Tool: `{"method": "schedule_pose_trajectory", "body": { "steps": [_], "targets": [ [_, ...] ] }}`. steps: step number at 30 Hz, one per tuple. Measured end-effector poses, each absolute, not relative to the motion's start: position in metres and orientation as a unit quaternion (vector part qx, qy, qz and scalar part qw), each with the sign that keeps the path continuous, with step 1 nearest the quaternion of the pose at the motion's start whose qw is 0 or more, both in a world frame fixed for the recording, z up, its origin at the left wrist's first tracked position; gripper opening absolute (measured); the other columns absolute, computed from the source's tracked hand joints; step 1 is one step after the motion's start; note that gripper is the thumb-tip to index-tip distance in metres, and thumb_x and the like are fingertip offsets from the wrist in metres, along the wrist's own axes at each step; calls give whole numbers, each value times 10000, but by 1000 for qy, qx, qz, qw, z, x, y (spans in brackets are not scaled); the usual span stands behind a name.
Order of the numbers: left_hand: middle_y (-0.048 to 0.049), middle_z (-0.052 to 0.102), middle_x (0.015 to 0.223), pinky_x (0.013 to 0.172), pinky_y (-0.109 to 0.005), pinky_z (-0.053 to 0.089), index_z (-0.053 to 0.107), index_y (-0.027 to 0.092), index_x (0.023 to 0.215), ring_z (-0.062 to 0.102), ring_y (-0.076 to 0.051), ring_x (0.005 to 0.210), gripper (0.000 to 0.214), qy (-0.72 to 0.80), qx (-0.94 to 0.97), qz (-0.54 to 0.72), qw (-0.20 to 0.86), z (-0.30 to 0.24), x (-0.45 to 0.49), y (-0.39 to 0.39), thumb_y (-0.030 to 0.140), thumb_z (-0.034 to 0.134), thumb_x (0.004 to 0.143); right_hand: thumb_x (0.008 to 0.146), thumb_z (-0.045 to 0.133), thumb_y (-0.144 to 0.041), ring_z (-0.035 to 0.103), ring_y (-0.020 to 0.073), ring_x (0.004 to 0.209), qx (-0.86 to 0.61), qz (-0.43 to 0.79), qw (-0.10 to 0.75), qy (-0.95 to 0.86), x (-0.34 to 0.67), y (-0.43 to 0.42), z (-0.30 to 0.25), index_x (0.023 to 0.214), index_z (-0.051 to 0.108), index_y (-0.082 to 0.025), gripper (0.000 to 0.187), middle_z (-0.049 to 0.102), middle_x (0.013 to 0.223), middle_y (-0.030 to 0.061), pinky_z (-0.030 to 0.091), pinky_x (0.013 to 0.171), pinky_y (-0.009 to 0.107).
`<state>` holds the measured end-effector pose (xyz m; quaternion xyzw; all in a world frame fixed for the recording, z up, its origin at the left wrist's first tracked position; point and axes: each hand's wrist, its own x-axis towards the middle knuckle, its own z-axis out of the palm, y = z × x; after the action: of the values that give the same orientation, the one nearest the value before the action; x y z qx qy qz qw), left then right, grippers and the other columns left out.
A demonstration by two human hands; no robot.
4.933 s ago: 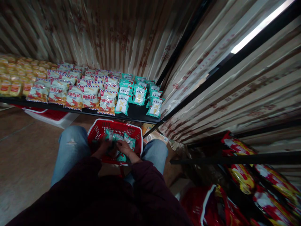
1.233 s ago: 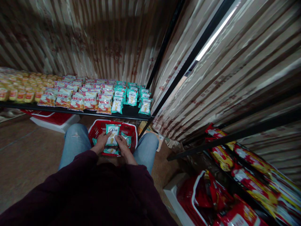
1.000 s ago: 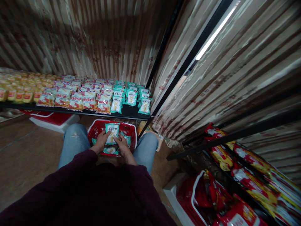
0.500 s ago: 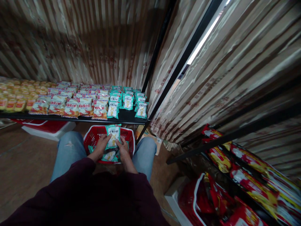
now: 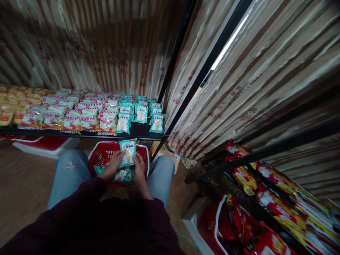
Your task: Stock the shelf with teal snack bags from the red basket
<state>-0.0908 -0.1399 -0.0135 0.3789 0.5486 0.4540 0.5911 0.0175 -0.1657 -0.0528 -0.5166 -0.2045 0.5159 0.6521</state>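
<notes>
Between my two hands is a teal and white snack bag [image 5: 128, 150], its printed front facing up. My left hand [image 5: 116, 163] grips its left side, thumb on the front. On the right side, my right hand [image 5: 139, 168] pinches the lower edge. Both hands are over a red plastic basket [image 5: 102, 150] with a white rim, between my knees. More teal snack bags [image 5: 123, 176] lie in the basket, partly hidden by my forearms. Rows of matching teal bags [image 5: 123, 123] stand on the black shelf [image 5: 138, 134] just ahead.
Left along the shelf are white and orange snack bags [image 5: 70, 121] and yellow packs [image 5: 7, 115]. A slanting black shelf post [image 5: 183, 106] rises to the right. At lower right, red bags [image 5: 277, 209] fill another shelf, beside a red basket [image 5: 209, 221].
My view has shifted slightly, so the shelf and basket sit a little further left. The snack bag stays in both hands, nearly still.
</notes>
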Motion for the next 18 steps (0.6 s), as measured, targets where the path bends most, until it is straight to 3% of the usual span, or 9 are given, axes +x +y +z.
{"method": "schedule_pose_trajectory", "body": {
  "steps": [10,18],
  "targets": [
    [-86,674,944,720,-294,518,558,147,999,650,-173,791,385,530,395,474,582,-16,-83,-136,413,626,729,633,713,-365,649,199,857,-500,507,679,-181,18,-161,-61,1041,629,-175,458,701,945,33,514,781,309],
    [-117,617,1049,807,-379,524,547,143,1104,621,-214,928,400,586,533,483,372,-20,-80,-143,327,555,749,688,691,-409,636,211,919,-532,454,676,-233,23,-162,-63,1120,613,-152,509,685,1038,74,515,802,323]
  ]
}}
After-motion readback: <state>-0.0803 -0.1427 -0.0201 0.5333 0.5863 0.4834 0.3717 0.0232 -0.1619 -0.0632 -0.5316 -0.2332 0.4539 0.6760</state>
